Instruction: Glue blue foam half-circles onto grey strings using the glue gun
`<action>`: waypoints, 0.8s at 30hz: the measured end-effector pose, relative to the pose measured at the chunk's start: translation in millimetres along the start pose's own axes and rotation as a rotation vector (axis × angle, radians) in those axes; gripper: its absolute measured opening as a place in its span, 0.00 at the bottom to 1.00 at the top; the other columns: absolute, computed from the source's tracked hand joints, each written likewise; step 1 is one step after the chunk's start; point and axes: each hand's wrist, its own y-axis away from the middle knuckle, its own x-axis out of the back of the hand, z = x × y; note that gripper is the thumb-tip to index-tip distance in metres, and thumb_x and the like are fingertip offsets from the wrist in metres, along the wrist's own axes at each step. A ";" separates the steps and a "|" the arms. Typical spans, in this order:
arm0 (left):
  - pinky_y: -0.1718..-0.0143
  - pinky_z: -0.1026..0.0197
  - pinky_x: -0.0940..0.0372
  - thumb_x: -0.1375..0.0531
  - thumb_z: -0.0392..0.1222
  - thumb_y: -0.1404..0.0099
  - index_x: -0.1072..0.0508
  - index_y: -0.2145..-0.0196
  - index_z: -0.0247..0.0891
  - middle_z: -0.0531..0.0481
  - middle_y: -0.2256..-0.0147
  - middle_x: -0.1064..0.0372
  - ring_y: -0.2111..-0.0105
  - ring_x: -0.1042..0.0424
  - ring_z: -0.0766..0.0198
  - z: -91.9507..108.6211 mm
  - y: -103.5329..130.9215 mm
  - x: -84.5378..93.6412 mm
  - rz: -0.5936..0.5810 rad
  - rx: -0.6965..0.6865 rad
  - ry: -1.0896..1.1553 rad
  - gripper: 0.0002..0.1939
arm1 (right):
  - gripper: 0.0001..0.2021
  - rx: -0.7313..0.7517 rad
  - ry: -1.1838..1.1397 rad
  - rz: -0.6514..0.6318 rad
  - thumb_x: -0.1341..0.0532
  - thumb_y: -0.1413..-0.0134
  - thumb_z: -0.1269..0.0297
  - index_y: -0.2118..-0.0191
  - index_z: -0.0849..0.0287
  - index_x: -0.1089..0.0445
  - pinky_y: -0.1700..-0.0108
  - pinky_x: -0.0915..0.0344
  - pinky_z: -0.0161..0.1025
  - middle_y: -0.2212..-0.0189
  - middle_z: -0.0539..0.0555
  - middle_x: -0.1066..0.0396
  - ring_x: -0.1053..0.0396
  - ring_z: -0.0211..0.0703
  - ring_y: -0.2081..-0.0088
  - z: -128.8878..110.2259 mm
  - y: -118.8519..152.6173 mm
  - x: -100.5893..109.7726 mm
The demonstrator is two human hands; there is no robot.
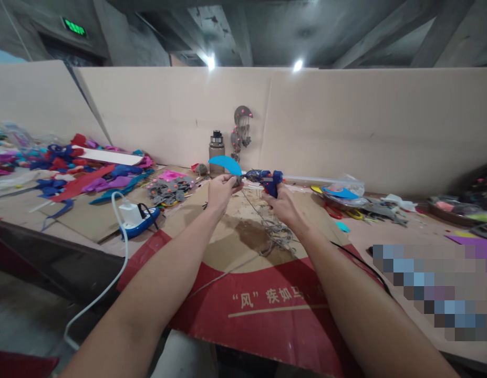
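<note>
My left hand (pixel 220 192) pinches a blue crescent-shaped piece (pixel 227 163), with something grey at its lower end by the fingertips. My right hand (pixel 283 203) is wrapped round the handle of a blue glue gun (pixel 269 178). The gun points left, its nozzle close to the grey part at my left fingers; whether they touch cannot be made out. Grey cord (pixel 280 236) lies in a tangle on the cardboard (pixel 211 236) below my hands, and one strand runs up towards the left hand.
A bottle (pixel 217 152) and a grey moon ornament (pixel 243 113) are behind my hands. Left are coloured scraps (pixel 105 178), grey pieces (pixel 172 190) and a blue power strip (pixel 143 221) with a white cable. Scissors (pixel 354 214) and a tray (pixel 345 198) are on the right.
</note>
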 end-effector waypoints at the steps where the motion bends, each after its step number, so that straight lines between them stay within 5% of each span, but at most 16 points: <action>1: 0.57 0.55 0.29 0.40 0.32 0.43 0.28 0.72 0.30 0.48 0.74 0.28 0.73 0.27 0.67 0.3 -0.1 0.2 0.000 0.001 0.010 0.02 | 0.12 -0.007 0.003 0.000 0.42 0.53 0.58 0.62 0.58 0.35 0.68 0.41 0.38 0.74 0.49 0.36 0.40 0.40 0.72 0.1 -0.2 0.6; 24: 0.59 0.56 0.27 0.39 0.32 0.42 0.28 0.74 0.30 0.48 0.75 0.27 0.73 0.26 0.67 4.6 4.8 -5.3 -0.022 0.066 -0.040 0.04 | 0.14 -0.010 -0.018 -0.022 0.41 0.51 0.56 0.60 0.58 0.35 0.69 0.42 0.37 0.74 0.49 0.35 0.40 0.39 0.73 -16.1 7.3 -1.4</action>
